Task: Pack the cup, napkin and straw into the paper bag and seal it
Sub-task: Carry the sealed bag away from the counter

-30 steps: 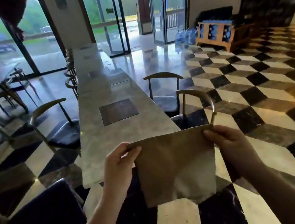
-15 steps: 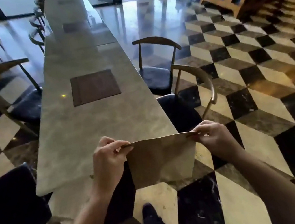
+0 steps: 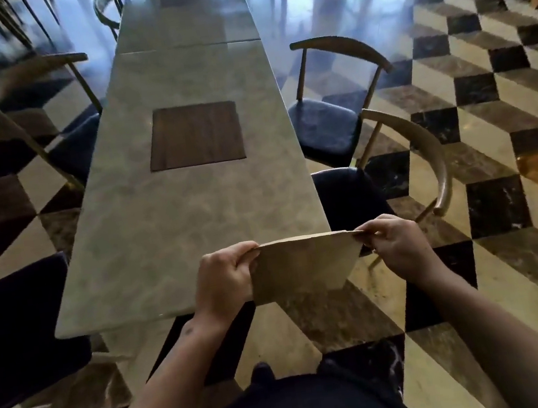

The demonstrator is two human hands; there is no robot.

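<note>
A flat brown paper bag [image 3: 304,268] hangs in the air at the near right corner of the long stone table [image 3: 173,224]. My left hand [image 3: 225,281] pinches the bag's top left corner. My right hand [image 3: 392,243] pinches its top right corner. The top edge bows slightly upward between the two hands, and the bag's mouth looks closed. No cup, napkin or straw is in view.
A dark wooden square inset [image 3: 195,134] lies in the tabletop's middle. Two curved-back chairs [image 3: 328,116] [image 3: 403,164] stand at the table's right side, and dark seats [image 3: 19,329] at its left. The floor is glossy checkered tile [image 3: 494,144].
The view has tilted down and I have come closer to the table's end. The bag, held by both hands throughout, now sits lower and over the table's near corner.
</note>
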